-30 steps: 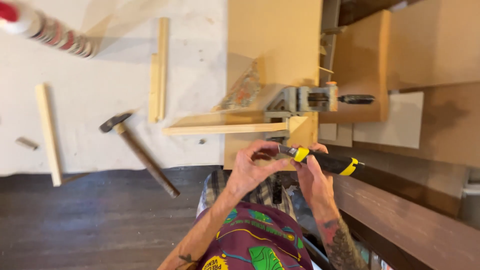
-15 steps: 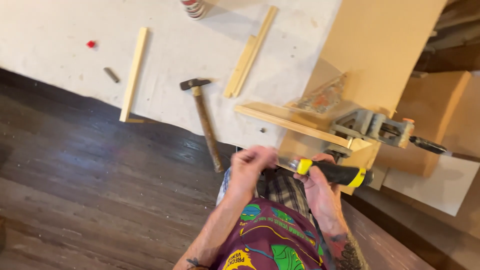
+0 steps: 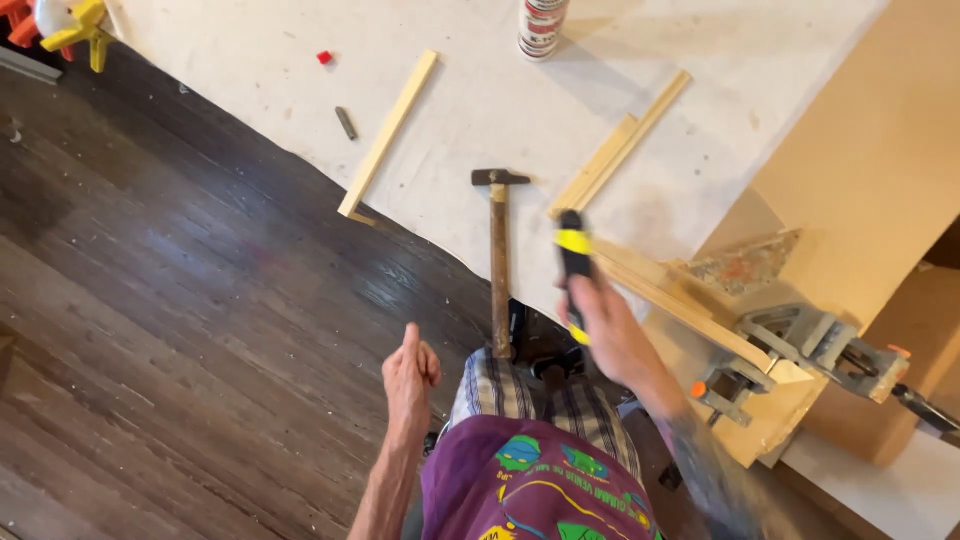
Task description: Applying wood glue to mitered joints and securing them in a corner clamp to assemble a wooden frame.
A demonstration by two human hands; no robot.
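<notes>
Two hands show from the head view: your right hand (image 3: 612,335) grips a black-and-yellow tool handle (image 3: 574,262) over the pale counter (image 3: 300,100) edge, just beside the wooden-handled hammer (image 3: 498,262). Your left hand (image 3: 410,375) is loosely curled and holds nothing, above dark floorboards (image 3: 150,330).

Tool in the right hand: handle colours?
Black with yellow bands on the tool held by the right hand; head view.
</notes>
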